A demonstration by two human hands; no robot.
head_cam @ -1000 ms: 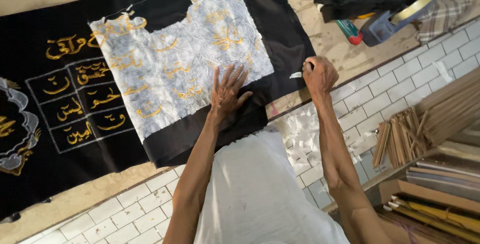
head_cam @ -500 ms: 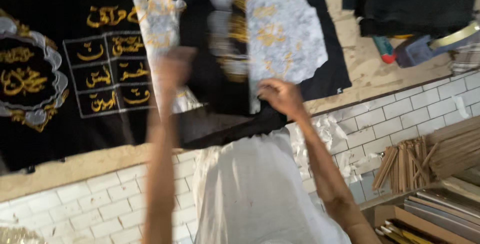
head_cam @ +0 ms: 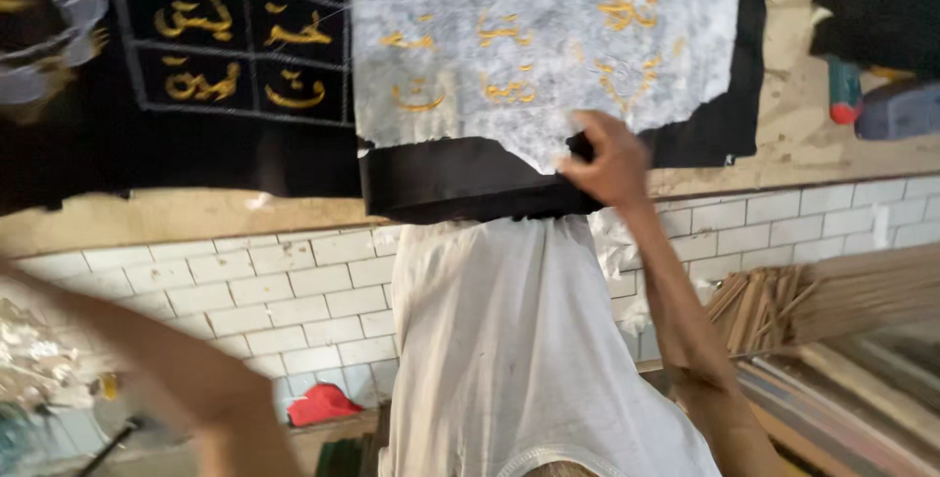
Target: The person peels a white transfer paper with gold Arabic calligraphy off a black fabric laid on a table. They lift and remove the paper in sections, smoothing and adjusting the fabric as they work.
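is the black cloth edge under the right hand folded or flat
Folded: by the right hand, the black cloth edge doubles into a thick roll below the white backing sheet.

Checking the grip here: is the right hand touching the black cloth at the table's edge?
Touching. The head view shows the right hand closed on the folded edge of the black cloth, its fingers wrapped over the fold with no gap.

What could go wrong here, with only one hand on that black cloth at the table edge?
The right hand alone pinches the black cloth where it overhangs the table edge; it might slide off. The thin white backing sheet has ragged edges and could tear. The left hand is out of view, so gives no support.
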